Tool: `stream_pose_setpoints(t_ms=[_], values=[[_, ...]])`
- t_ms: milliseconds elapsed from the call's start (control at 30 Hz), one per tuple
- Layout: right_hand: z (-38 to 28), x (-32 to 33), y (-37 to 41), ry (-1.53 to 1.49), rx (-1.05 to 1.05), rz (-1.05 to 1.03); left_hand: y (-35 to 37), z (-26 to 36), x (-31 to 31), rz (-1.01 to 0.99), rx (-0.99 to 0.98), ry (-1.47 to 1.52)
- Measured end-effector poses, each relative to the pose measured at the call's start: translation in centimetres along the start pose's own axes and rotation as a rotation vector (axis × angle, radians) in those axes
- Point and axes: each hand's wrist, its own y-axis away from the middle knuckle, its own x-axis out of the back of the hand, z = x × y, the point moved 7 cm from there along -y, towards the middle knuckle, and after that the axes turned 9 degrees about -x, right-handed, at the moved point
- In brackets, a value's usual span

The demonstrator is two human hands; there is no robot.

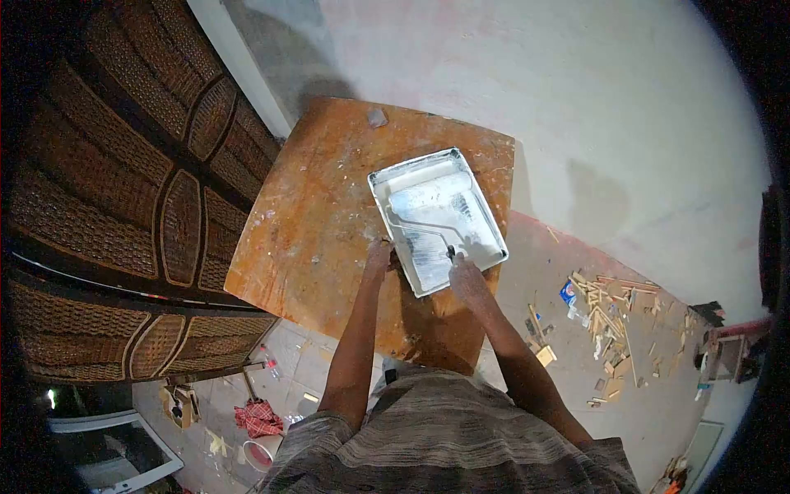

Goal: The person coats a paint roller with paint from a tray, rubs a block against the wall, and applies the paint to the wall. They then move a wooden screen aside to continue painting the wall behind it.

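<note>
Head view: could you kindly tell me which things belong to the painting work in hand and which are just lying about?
In use: paint tray; paint roller lying in it, its handle in the right hand; left hand at the tray's near edge; wooden board beneath.
Lying about: wood scraps on the floor; red checked cloth.

A pale plastered wall (pixel 576 99) rises behind, a carved dark door (pixel 123 181) stands left, wood scraps (pixel 613 317) litter the floor (pixel 568 362).
</note>
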Motion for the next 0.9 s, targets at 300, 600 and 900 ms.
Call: stream_pose_setpoints(t_ms=[300,600,900], values=[[3.4,4.3,13.9,-0.272,-0.327,-0.336,1.9,1.5,-0.9,0.028,0.005,0.061],[1.0,2.5,2.4,-0.219,0.101,-0.036,0.7,-0.1,-0.4,0.035,0.054,0.093],[2.9,2.9,11.1,-0.325,-0.202,-0.342,0.7,-0.4,-0.6,-0.023,0.076,0.191]])
